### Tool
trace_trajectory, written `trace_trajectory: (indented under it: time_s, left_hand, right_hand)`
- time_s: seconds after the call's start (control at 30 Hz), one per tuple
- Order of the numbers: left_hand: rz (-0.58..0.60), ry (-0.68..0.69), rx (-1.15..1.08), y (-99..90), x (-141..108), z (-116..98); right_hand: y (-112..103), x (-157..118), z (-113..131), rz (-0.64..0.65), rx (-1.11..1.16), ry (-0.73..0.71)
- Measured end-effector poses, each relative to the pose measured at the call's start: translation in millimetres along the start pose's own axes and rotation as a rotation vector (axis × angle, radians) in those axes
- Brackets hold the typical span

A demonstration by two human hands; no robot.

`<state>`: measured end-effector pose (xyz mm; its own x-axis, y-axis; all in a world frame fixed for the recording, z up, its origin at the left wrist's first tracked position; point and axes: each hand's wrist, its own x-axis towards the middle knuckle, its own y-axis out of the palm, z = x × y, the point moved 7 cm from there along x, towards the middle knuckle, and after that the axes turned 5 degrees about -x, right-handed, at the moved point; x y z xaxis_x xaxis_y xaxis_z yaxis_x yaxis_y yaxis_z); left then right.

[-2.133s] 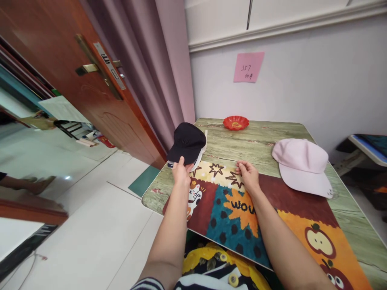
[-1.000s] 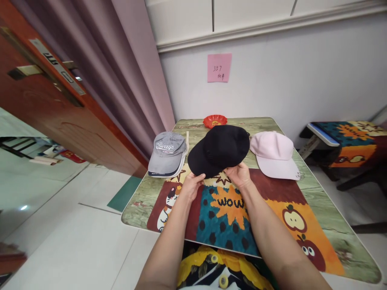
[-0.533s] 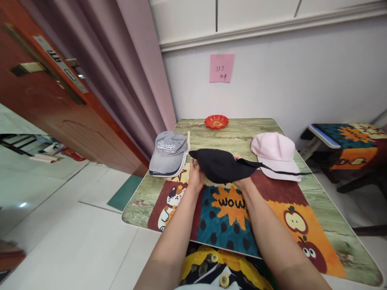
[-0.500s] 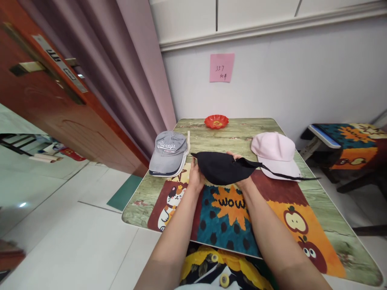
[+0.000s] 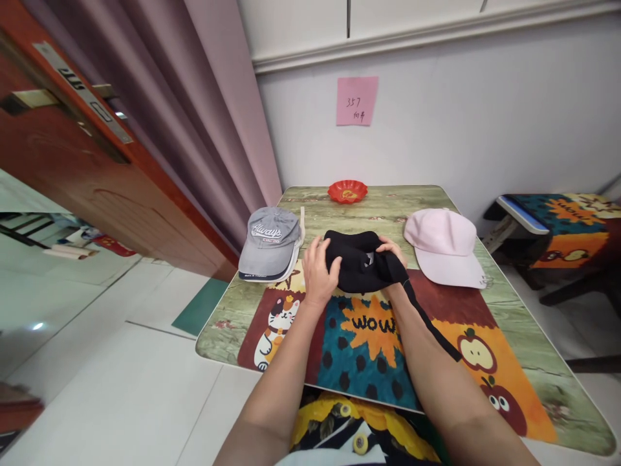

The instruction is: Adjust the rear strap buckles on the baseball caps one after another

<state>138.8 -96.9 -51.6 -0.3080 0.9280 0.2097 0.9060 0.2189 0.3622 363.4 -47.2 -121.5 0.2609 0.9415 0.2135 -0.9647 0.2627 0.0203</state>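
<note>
A black cloth item (image 5: 356,268), with an opening at its top and a small pale mark, is held between both hands above the patterned mat (image 5: 361,362). My left hand (image 5: 321,268) grips its left side, thumb and fingers bent around the edge. On the right side, my right hand (image 5: 394,251) holds it, partly hidden by the cloth. A black strap trails down over the right forearm. Grey caps (image 5: 269,239), stacked, lie to the left, and a pink cap (image 5: 444,243) lies to the right.
A red scalloped dish (image 5: 348,191) is at the back of the wood-patterned table (image 5: 383,210). Behind it, a pink note (image 5: 357,101) is on the wall. A door (image 5: 121,194) and curtain stand left; a stool with a patterned cover (image 5: 557,226) is at right.
The black item has turned so that its opening shows on top. My left hand has come up over its left edge. The strap, earlier stretching right across the pink cap, now hangs down.
</note>
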Motion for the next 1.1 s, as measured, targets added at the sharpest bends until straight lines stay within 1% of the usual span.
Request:
trace_trajectory:
  time_s: [0.1,0.17,0.2,0.23,0.27,0.33,0.37,0.4,0.43,0.5,0.53,0.57,0.6,0.63,0.67,0.73,0.77,0.83,0.87,0.9,0.93,0.97,1.03,1.1]
  left_hand:
    - [0.192,0.036,0.118,24.0,-2,-17]
    - [0.299,0.039,0.200,37.4,-5,-26]
    - [0.376,0.038,0.257,44.8,-9,-30]
    - [0.482,0.043,0.343,53.1,-14,-33]
    - [0.612,0.062,0.459,62.0,-23,-35]
    - [0.891,0.165,0.765,77.6,-45,-33]
    - [0.995,0.239,0.906,83.1,-57,-29]
    - [1.062,0.318,1.011,87.8,-67,-25]
    - [1.092,0.397,1.078,92.3,-75,-22]
    - [1.079,0.536,1.119,101.7,-86,-15]
    - [1.037,0.580,1.104,105.6,-87,-13]
    - [0.972,0.602,1.063,108.3,-84,-13]
    - [0.888,0.596,0.994,108.9,-78,-14]
    - [0.790,0.559,0.899,107.1,-69,-17]
    - [0.684,0.494,0.786,102.4,-58,-20]
    - [0.478,0.311,0.565,86.9,-32,-22]
    - [0.388,0.214,0.490,77.9,-21,-20]
    - [0.246,0.075,0.454,61.3,-4,-15]
    - [0.199,0.046,0.478,55.1,1,-14]
    - [0.172,0.041,0.518,51.0,3,-13]
    - [0.175,0.044,0.565,49.8,3,-12]
    - [0.212,0.045,0.616,51.8,2,-9]
    - [0.361,0.010,0.754,61.9,-7,0]
    - [0.523,-0.059,0.984,71.6,-19,12]
  right_hand:
    - [-2,-7,13,-0.098,-0.062,-0.192]
    - [1,-11,20,-0.095,-0.146,-0.295]
    - [3,-13,21,-0.090,-0.192,-0.327]
    - [4,-14,22,-0.085,-0.232,-0.341]
    - [4,-15,22,-0.077,-0.265,-0.345]
    - [5,-17,22,-0.055,-0.308,-0.342]
    - [4,-18,22,-0.047,-0.316,-0.337]
    - [3,-19,22,-0.044,-0.319,-0.333]
    - [2,-20,22,-0.041,-0.315,-0.330]
    - [1,-21,23,-0.033,-0.302,-0.332]
    - [1,-21,23,-0.026,-0.296,-0.335]
    - [2,-20,23,-0.018,-0.292,-0.339]
    - [2,-19,23,-0.011,-0.286,-0.344]
    - [3,-17,22,-0.011,-0.273,-0.344]
    - [2,-15,21,-0.018,-0.250,-0.337]
    - [2,-11,20,-0.033,-0.166,-0.311]
    - [2,-9,20,-0.037,-0.114,-0.300]
    - [2,-7,26,-0.035,-0.022,-0.300]
    - [1,-7,31,-0.032,0.010,-0.312]
    - [0,-7,37,-0.030,0.031,-0.325]
    - [-1,-8,43,-0.028,0.042,-0.339]
    - [-1,-9,50,-0.023,0.043,-0.354]
    - [-1,-12,62,0.017,0.019,-0.390]
    - [5,-15,67,0.129,-0.034,-0.398]
